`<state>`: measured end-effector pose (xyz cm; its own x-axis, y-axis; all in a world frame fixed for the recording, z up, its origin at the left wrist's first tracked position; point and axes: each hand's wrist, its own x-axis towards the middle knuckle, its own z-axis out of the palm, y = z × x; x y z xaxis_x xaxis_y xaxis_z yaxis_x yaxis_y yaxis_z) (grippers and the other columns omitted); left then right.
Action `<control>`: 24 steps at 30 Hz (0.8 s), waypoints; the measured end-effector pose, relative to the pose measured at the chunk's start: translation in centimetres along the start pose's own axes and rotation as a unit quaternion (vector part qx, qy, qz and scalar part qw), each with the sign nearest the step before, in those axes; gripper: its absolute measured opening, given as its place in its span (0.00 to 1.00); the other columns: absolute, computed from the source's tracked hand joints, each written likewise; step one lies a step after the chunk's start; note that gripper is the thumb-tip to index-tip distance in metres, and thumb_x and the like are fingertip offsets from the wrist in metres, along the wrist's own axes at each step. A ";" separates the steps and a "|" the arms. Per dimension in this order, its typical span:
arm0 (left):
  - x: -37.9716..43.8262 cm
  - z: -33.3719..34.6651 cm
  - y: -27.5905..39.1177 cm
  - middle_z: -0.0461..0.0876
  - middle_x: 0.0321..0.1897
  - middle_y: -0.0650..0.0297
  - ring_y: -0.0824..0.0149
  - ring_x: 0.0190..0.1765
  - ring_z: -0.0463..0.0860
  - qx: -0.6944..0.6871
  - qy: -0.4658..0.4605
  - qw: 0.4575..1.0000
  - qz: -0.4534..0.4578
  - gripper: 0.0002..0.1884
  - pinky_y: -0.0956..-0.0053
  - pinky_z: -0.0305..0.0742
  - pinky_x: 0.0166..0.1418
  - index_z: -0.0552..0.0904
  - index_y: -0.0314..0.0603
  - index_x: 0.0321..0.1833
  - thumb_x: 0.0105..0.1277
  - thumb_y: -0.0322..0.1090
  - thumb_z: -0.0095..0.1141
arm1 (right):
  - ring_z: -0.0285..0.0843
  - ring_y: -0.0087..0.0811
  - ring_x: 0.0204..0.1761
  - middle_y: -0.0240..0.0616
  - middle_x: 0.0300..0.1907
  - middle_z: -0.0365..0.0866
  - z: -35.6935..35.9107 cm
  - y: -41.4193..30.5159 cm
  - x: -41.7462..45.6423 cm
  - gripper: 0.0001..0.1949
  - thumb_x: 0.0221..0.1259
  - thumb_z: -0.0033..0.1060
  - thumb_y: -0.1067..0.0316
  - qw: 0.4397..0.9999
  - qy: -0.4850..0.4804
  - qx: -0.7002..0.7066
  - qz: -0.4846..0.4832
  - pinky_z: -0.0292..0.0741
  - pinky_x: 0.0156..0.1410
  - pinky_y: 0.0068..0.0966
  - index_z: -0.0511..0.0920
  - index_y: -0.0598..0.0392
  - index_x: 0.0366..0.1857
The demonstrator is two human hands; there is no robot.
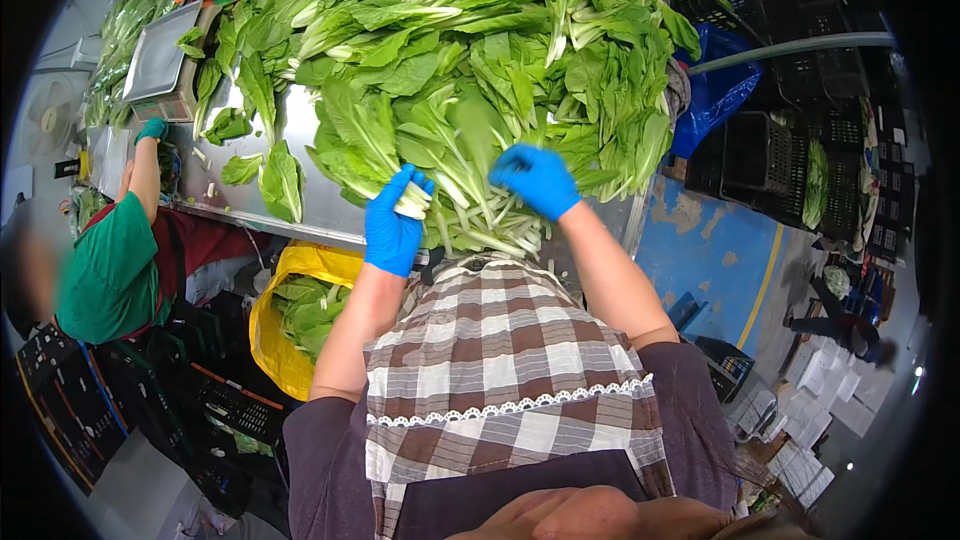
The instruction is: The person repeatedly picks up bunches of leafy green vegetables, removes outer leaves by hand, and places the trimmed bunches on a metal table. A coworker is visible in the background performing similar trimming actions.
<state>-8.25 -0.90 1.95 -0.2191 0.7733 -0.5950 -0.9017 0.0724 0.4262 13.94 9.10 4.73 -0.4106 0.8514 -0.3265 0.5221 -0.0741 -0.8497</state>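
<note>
My left hand [395,221], in a blue glove, grips a head of leafy greens [358,136] by its pale stem end, with the leaves pointing away from me. To its right is my right hand [536,176], also blue-gloved, its fingers bent and blurred by motion. A blurred green leaf [476,127] is close to those fingertips; whether they hold it I cannot tell. Below and between the hands lies a pile of loose pale stalks [495,223] at the table edge near my checked apron [510,360]. A large heap of leafy greens [480,7] covers the metal table [247,199] beyond.
A weighing scale [163,52] stands at the table's left, with a co-worker's green-gloved hand [152,130] beside it. A yellow bag [262,330] holding leaves is below the table at left. Blue plastic [709,97] and black crates [757,150] are at right.
</note>
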 end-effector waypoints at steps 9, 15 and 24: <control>-0.1 0.4 -1.2 0.81 0.48 0.58 0.62 0.50 0.81 0.013 -0.063 0.998 -0.012 0.23 0.63 0.76 0.59 0.71 0.41 0.64 0.65 0.27 0.56 | 0.80 0.37 0.37 0.42 0.36 0.82 -3.0 9.4 5.7 0.13 0.52 0.65 0.61 0.974 0.205 -0.095 0.009 0.75 0.44 0.32 0.80 0.53 0.40; -0.1 0.6 -2.4 0.81 0.49 0.57 0.62 0.49 0.81 0.017 -0.086 0.995 -0.049 0.22 0.64 0.77 0.56 0.70 0.39 0.63 0.66 0.27 0.55 | 0.79 0.35 0.35 0.40 0.35 0.82 -1.6 8.3 5.7 0.19 0.49 0.69 0.61 0.952 0.269 -0.143 -0.005 0.75 0.43 0.30 0.78 0.56 0.44; -0.2 0.7 -2.5 0.81 0.49 0.56 0.62 0.49 0.81 0.031 -0.074 0.996 -0.039 0.22 0.65 0.77 0.55 0.71 0.38 0.62 0.64 0.28 0.56 | 0.74 0.22 0.29 0.33 0.28 0.79 -2.1 4.1 2.2 0.10 0.55 0.66 0.66 0.972 0.094 0.207 0.054 0.72 0.37 0.22 0.78 0.59 0.34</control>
<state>-5.66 -0.83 1.50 -0.0885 0.8479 -0.5227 -0.8882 0.1703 0.4267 16.72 11.76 1.43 -0.2055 0.9045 -0.3737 0.1931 -0.3369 -0.9215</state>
